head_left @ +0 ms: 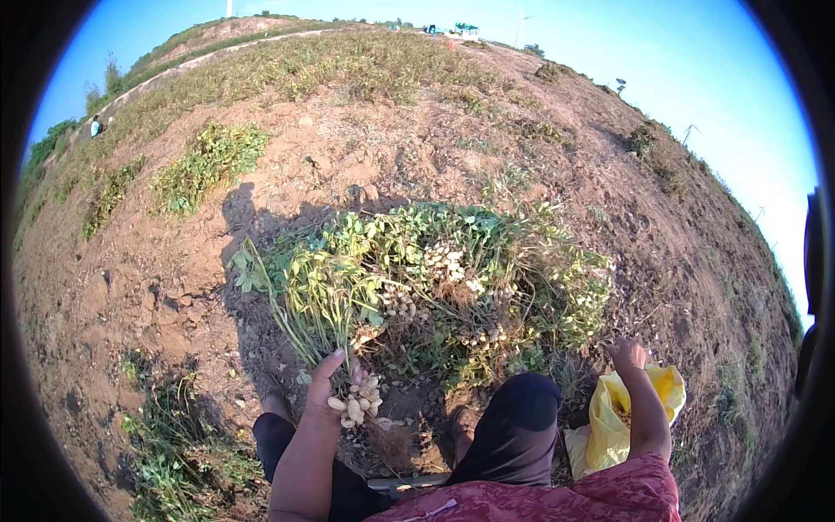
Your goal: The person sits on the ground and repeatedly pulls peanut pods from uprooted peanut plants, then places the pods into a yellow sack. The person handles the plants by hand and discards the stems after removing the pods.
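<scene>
My left hand is closed round the lower stems of a peanut plant. Its leafy top leans away onto a heap of pulled peanut plants, and a cluster of pale peanut pods hangs at the hand. More pods show among roots in the heap. To the right, my right hand is raised by the rim of a yellow bag, fingers curled in; whatever they hold, if anything, is hidden. Some brownish contents show inside the bag, partly behind my right forearm.
My knees and feet are close to the heap's near side. Other uprooted green plants lie at the lower left, with a leafy clump farther off. Dry, cloddy soil surrounds everything. A distant person is at the far left.
</scene>
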`<action>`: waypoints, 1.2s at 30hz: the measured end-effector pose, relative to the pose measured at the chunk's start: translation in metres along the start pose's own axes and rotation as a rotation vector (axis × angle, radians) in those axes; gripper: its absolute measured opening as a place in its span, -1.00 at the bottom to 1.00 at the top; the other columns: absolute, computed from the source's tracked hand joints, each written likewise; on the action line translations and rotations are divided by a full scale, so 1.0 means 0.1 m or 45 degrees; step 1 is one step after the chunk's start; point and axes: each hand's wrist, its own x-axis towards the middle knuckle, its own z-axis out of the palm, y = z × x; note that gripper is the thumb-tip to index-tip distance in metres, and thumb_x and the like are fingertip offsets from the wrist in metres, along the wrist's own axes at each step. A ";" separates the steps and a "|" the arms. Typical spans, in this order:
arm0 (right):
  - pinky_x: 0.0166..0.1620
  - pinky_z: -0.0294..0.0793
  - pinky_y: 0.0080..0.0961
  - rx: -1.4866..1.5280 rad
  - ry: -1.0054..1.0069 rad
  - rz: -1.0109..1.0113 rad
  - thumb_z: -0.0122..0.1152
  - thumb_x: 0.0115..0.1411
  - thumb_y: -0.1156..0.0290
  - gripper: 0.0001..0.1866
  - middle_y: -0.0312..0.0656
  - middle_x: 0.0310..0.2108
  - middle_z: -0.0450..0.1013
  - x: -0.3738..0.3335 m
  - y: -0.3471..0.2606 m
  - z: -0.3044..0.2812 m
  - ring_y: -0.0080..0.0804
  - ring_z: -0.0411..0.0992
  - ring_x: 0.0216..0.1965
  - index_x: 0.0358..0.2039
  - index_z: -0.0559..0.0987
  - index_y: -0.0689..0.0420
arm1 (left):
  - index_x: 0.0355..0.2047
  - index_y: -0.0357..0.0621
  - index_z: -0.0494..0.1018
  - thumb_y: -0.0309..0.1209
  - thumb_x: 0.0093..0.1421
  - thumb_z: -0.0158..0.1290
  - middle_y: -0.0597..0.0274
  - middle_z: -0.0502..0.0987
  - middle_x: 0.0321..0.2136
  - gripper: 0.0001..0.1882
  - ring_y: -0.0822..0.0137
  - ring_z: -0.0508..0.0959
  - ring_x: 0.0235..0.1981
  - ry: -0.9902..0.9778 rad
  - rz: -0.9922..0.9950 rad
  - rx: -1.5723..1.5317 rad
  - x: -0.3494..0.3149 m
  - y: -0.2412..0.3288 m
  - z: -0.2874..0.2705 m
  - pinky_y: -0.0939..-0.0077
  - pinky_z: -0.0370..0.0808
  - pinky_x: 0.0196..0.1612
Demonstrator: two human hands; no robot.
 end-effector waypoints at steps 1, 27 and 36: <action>-0.21 0.44 -0.25 -0.143 -0.088 0.153 0.11 -0.02 0.08 -0.69 -0.08 -0.34 0.50 -0.06 0.33 0.05 -0.14 0.47 -0.28 -0.36 0.55 -0.01 | -0.39 -0.14 0.41 -0.20 0.08 0.04 0.21 0.40 -0.66 -0.75 0.29 0.44 -0.53 0.008 -0.030 -0.002 -0.04 0.02 0.07 0.39 0.43 -0.31; -0.36 0.37 -0.64 1.735 -0.919 -1.278 0.31 0.02 0.24 -0.72 -0.31 -0.51 0.41 -1.08 -4.31 -0.66 -0.60 0.36 -0.48 -0.36 0.54 0.18 | -0.41 -0.18 0.42 -0.27 0.11 0.05 0.17 0.49 -0.60 -0.78 0.32 0.51 -0.58 0.144 0.069 -0.172 0.25 0.05 -0.17 0.42 0.52 -0.47; -0.35 0.31 -0.74 1.766 -1.751 -1.088 0.13 0.14 0.47 -0.94 -0.39 -0.45 0.41 -0.87 -4.31 -0.51 -0.74 0.33 -0.43 -0.39 0.45 0.17 | -0.46 -0.19 0.42 -0.25 0.03 0.15 0.18 0.46 -0.61 -0.74 0.30 0.48 -0.62 0.289 -0.104 -0.092 0.22 0.01 -0.08 0.41 0.50 -0.52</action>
